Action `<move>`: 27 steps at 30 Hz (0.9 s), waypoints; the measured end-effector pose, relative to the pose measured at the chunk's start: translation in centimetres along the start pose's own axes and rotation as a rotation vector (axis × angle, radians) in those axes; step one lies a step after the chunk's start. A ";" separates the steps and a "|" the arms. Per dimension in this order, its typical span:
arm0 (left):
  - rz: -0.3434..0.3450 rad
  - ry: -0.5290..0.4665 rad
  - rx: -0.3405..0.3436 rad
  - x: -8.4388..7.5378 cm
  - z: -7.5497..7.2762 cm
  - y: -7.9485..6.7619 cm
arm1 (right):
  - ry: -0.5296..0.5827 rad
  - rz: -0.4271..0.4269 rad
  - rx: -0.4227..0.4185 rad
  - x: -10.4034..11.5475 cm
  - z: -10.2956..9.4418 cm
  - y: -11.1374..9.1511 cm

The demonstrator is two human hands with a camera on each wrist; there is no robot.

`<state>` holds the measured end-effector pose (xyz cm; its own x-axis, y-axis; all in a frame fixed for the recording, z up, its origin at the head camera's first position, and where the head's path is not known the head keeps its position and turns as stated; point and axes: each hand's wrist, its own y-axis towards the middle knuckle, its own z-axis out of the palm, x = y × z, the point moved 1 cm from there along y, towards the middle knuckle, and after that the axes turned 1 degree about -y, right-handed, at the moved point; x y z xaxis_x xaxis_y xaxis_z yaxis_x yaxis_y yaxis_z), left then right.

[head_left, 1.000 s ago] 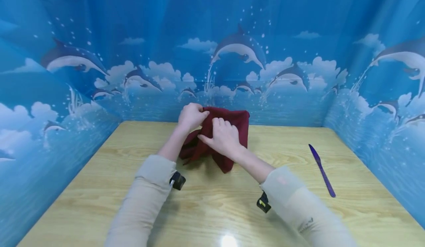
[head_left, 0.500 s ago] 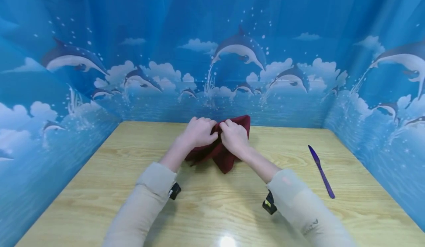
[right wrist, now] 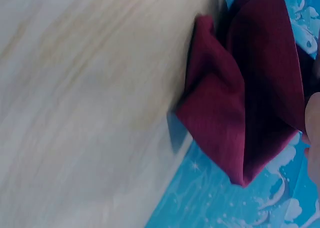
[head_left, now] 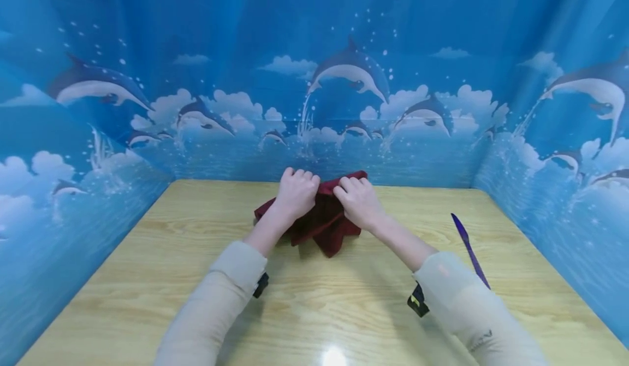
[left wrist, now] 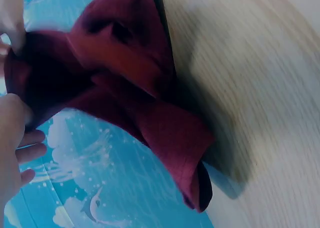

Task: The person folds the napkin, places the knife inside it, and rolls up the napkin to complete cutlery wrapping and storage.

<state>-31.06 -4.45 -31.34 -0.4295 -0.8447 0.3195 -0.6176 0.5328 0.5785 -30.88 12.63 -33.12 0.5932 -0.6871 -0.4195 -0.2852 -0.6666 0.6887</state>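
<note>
A dark red cloth (head_left: 330,232) hangs in folds between both hands near the far edge of the table. My left hand (head_left: 298,192) grips its upper edge on the left, fingers curled over it. A short way to the right, my right hand (head_left: 360,201) pinches the same edge. Below the hands the cloth droops, its pointed corners close over the tabletop. In the left wrist view the cloth (left wrist: 170,133) spreads out with a dark hollow between the fingers. The right wrist view shows loose folds of the cloth (right wrist: 220,107) and part of the right hand (right wrist: 313,133).
A purple knife (head_left: 467,243) lies on the right of the wooden table (head_left: 304,311), its handle end partly covered by the right sleeve (head_left: 457,289). A blue curtain (head_left: 236,153) printed with dolphins stands around the back and sides.
Both hands have shifted their grip to the cloth's top edge, coming together and then slightly apart. The cloth's raised panel has dropped and folded. The right forearm has moved right, over the knife's end.
</note>
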 end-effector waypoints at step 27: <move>-0.245 -0.089 0.210 3.9 1.7 -2.7 | -0.128 0.199 -0.030 -7.3 -4.7 -2.7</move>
<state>-32.15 -9.09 -32.99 -0.3014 -0.9462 0.1180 -0.8282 0.3211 0.4594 -30.93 20.77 -29.17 0.4263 -0.8366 -0.3440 -0.3632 -0.5065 0.7820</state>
